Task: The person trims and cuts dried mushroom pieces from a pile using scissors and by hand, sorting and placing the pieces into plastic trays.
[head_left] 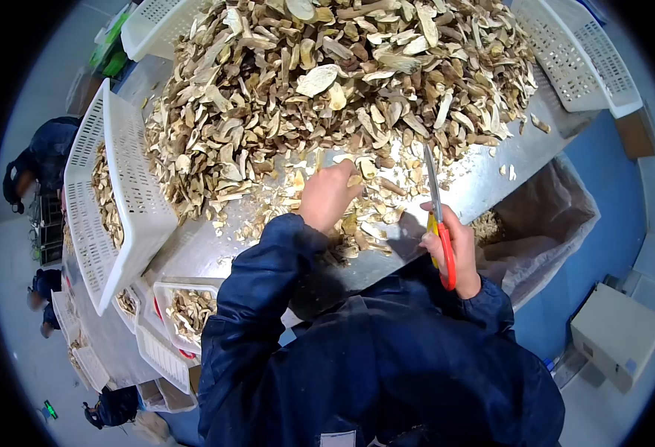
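Observation:
Dried mushroom slices [320,82] lie in a large heap on the metal table, with smaller pieces [365,223] scattered along its near side. Low over these pieces is my left hand [327,197], its fingers curled and closed; a small pale mushroom slice [355,180] shows between thumb and forefinger. My right hand [458,249] grips a pair of scissors [445,249] with red and yellow handles. The blades point away from me toward the heap and look closed. Part of the right-hand fingers is hidden behind the handles.
White perforated baskets [137,201] stand at the left and at the far right. A white tray [165,298] of slices sits at the near left. Below the metal table's [540,141] right edge is a plastic-lined box [566,231]. Other people [52,153] in dark clothing are at the far left.

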The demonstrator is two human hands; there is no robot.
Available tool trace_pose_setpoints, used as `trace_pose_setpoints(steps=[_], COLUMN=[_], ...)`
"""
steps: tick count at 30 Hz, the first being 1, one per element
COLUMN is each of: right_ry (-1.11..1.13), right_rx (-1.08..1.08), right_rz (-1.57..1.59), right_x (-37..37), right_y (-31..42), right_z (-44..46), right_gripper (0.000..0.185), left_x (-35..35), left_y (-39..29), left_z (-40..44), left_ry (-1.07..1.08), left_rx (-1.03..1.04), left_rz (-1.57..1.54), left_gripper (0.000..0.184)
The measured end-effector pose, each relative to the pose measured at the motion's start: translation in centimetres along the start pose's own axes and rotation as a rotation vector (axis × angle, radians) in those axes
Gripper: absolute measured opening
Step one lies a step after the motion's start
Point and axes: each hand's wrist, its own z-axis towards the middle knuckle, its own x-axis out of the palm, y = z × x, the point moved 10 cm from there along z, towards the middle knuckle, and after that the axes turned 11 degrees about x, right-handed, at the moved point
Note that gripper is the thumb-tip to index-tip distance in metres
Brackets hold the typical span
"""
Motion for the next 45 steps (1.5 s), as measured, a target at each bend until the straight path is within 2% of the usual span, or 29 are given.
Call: trace_pose_setpoints(steps=[2, 5, 7, 9, 11, 13, 14, 17, 21, 24, 25, 26, 27, 29, 32, 33, 35, 36, 39, 40, 43, 45], right_ry=[-0.008, -0.039, -0.029, -0.02, -0.01, -0.007, -0.008, -0.011, -0.05, -0.059, -0.061, -0.062, -0.036, 0.019, -0.044, -0.041, -0.036, -0.04, -0.054, -0.057, -0.06, -0.054], right_rx=[0.012, 0.037, 0.031, 0.031, 0.025, 0.018, 0.015, 0.012, 0.009, 0.013, 0.01, 0.007, 0.045, 0.121, 0.011, 0.006, -0.004, 0.0, 0.011, 0.017, 0.029, 0.021], right_rz=[0.039, 0.031, 0.045, 0.041, 0.039, 0.022, 0.013, 0.012, 0.031, 0.056, 0.058, 0.059, 0.039, -0.003, 0.027, 0.018, 0.001, 0.01, 0.033, 0.039, 0.038, 0.029], right_x=[-0.2, -1.2, -0.6, -0.4, -0.2, -0.1, -0.1, -0.3, -1.1, -1.4, -1.4, -1.4, -1.3, -0.9, -0.9, -0.8, -0.7, -0.8, -1.0, -1.1, -1.2, -1.0], right_y=[-0.3, -0.5, -0.3, -0.5, -0.7, -0.5, -0.4, -0.2, -0.5, -0.6, -0.8, -0.9, -1.2, -1.7, -0.5, -0.4, -0.2, -0.3, -0.9, -1.0, -1.2, -1.1], right_z=[0.1, -0.4, -0.1, 0.0, 0.3, 0.3, 0.3, 0.1, -0.1, -0.1, -0.1, -0.1, 0.0, 0.1, 0.1, 0.2, 0.1, 0.1, -0.1, -0.1, -0.1, 0.0], right_gripper=[0.044, 0.043, 0.043, 0.043, 0.043, 0.043, 0.043, 0.043, 0.043, 0.043, 0.043, 0.042, 0.045, 0.05, 0.042, 0.042, 0.042, 0.042, 0.042, 0.042, 0.043, 0.043], left_x=[-0.3, 0.2, -2.4, -3.9, -3.1, -2.3, -3.9, -3.7, -2.3, -2.6, -2.3, -2.8, -3.8, -6.1, -6.6, -6.9, -5.8, -5.7, -6.1, -5.5, -5.1, -4.1], left_y=[0.7, 2.7, 3.6, 4.7, 5.4, 5.8, 4.0, 0.8, 0.7, 5.3, 6.7, 8.2, 7.9, 7.7, 9.5, 9.3, 9.1, 9.3, 5.7, 5.5, 4.5, 5.4], left_z=[-0.2, -1.6, -2.8, -3.6, -3.8, -3.8, -2.7, -1.5, -1.1, -2.3, -3.5, -4.0, -4.5, -5.8, -7.1, -6.7, -6.3, -5.9, -4.3, -4.6, -4.9, -5.5], left_ry=[0.006, -0.007, -0.014, -0.171, -0.128, -0.026, -0.115, -0.086, -0.097, -0.097, -0.075, -0.217, -0.173, -0.308, -0.444, -0.402, -0.217, -0.19, -0.158, -0.082, -0.001, -0.038], left_rx=[0.012, -0.217, -0.118, -0.196, -0.264, -0.349, -0.121, -0.002, 0.031, -0.237, -0.343, -0.238, -0.112, -0.135, -0.296, -0.232, -0.316, -0.364, -0.109, -0.234, -0.177, -0.133], left_rz=[-0.069, -1.023, -1.594, -1.528, -1.43, -0.954, -0.558, -0.071, -0.029, -0.722, -1.22, -1.54, -1.81, -1.906, -1.712, -1.549, -1.245, -0.943, -0.467, -0.459, -0.027, -0.085], left_gripper=[0.019, 0.013, 0.011, 0.009, 0.008, 0.008, 0.014, 0.019, 0.018, 0.015, 0.015, 0.016, 0.013, 0.011, 0.011, 0.012, 0.009, 0.011, 0.016, 0.019, 0.018, 0.022])
